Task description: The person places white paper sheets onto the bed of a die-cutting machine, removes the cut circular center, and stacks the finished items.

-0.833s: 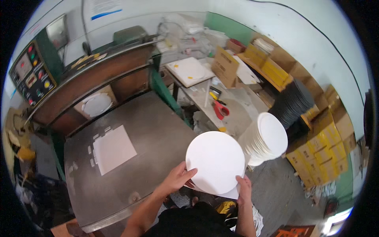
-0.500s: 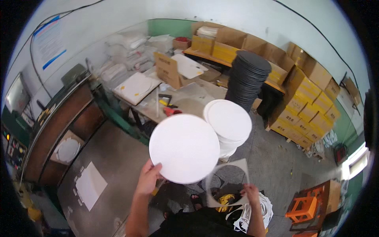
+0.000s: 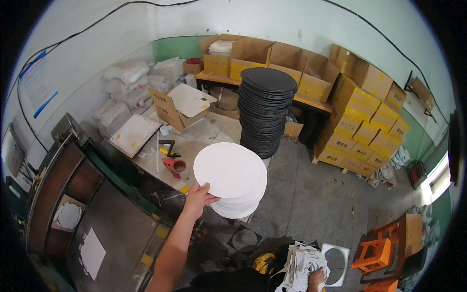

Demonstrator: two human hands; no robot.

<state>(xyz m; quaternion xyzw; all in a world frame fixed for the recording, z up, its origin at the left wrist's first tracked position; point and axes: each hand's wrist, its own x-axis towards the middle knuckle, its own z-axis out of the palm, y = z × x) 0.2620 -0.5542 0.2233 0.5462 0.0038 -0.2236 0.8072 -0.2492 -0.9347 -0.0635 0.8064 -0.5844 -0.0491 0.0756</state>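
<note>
My left hand [image 3: 197, 198] grips a round white disc [image 3: 227, 169] by its near left edge. The disc is over a stack of similar white discs [image 3: 238, 209], covering most of its top. Down at the lower right, my right hand [image 3: 316, 278] is at a pile of white offcuts [image 3: 297, 265]. A white square frame with a large round hole [image 3: 346, 266] lies against the pile's right side, close to my right fingers. Those fingers are dark and partly hidden, so whether they still grip the frame is unclear.
A tall stack of black discs [image 3: 265, 112] stands behind the white stack. The worktable [image 3: 214, 129] holds a red tape dispenser [image 3: 176, 166] and an open carton [image 3: 170, 111]. Machinery [image 3: 124, 214] is at the left, yellow-taped cartons [image 3: 357, 129] and orange stools [image 3: 373, 255] at the right.
The white disc in my left hand has moved over the white stack. My right hand has carried the square frame down and right to the offcut pile. The view has turned rightward.
</note>
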